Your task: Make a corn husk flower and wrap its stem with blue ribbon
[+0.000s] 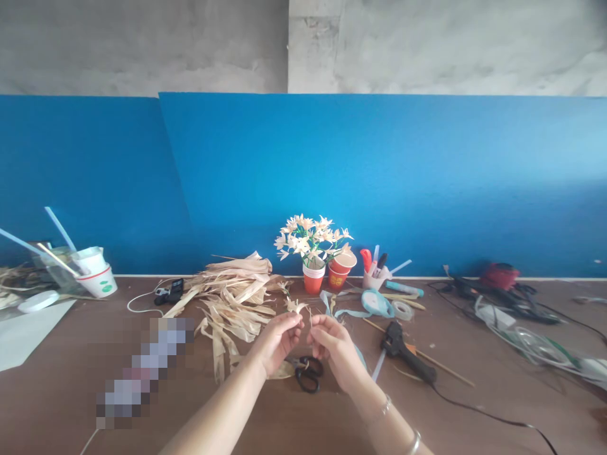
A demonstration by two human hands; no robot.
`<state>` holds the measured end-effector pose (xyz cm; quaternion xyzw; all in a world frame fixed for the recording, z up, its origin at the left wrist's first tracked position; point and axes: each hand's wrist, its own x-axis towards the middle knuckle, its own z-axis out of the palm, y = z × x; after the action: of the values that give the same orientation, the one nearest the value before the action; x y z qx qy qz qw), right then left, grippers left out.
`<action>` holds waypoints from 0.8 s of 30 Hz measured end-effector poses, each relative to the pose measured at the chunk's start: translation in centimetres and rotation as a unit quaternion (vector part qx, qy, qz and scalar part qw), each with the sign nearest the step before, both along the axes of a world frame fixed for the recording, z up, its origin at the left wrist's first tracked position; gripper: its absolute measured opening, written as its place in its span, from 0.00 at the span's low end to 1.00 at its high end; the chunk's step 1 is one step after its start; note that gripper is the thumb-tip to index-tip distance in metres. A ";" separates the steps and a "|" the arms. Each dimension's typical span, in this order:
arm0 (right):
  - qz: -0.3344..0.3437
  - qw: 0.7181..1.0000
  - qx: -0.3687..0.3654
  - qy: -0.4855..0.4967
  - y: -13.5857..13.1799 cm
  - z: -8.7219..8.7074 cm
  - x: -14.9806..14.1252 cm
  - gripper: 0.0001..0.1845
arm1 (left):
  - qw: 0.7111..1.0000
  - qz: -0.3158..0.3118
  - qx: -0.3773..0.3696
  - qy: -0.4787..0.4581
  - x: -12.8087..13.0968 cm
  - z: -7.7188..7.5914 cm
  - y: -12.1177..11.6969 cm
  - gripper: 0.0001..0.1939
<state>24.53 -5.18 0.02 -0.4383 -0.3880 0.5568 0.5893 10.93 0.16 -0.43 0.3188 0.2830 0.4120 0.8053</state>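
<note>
My left hand (281, 344) is closed, pinching a small pale husk flower (294, 306) between thumb and fingertips. Close beside it, my right hand (334, 347) grips a thin pale strip (310, 313) that stands upright from its fingertips. Black-handled scissors (308, 379) lie on the table below and between the hands. Dried corn husks (237, 284) are heaped to the left of my left hand. Behind the hands, a bunch of similar pale flowers (310, 240) with green stems stands in a stack of red and white paper cups (313, 279).
A black glue gun (408, 357) with a cord lies right of my hands, near a wooden stick (450, 371). Blue ribbon (378, 303), a tape roll (403, 309) and a pen cup (374, 280) sit behind it. Tangled cables (526, 335) lie far right. A blue partition (379, 170) borders the table.
</note>
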 end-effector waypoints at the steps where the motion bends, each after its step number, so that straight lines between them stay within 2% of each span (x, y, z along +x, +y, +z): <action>1: -0.007 1.000 0.008 0.007 0.0 -0.1 0.1 0.19 | 1.000 -0.002 -0.007 -0.002 0.0 -0.1 0.0 0.05; 3: -0.021 0.999 0.021 0.013 0.1 -0.2 0.1 0.20 | 1.000 -0.006 -0.018 -0.006 0.1 -0.3 0.0 0.04; 6: -0.044 0.998 0.040 0.014 0.1 -0.4 0.2 0.16 | 1.000 -0.010 -0.025 -0.007 0.1 -0.5 0.0 0.03; 12: -0.118 0.990 0.074 -0.026 0.3 -0.6 0.2 0.14 | 0.999 -0.017 -0.023 0.026 0.3 0.1 -0.2 0.07; 16: -0.152 0.975 0.118 -0.108 0.1 -0.7 0.0 0.10 | 0.999 -0.017 -0.005 0.040 0.4 0.4 -0.4 0.08; 20: -0.170 0.948 0.166 -0.213 -0.3 -0.9 -0.3 0.06 | 0.999 -0.011 -0.018 0.024 0.5 0.3 -0.4 0.10; 24: -0.179 0.933 0.163 -0.265 -0.4 -1.2 -0.3 0.03 | 0.999 -0.003 -0.032 0.016 0.4 0.1 -0.2 0.10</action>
<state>24.23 -5.54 -1.18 -0.5299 -0.5305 0.2350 0.6185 11.31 -0.04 -0.32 0.2999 0.3079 0.3953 0.8117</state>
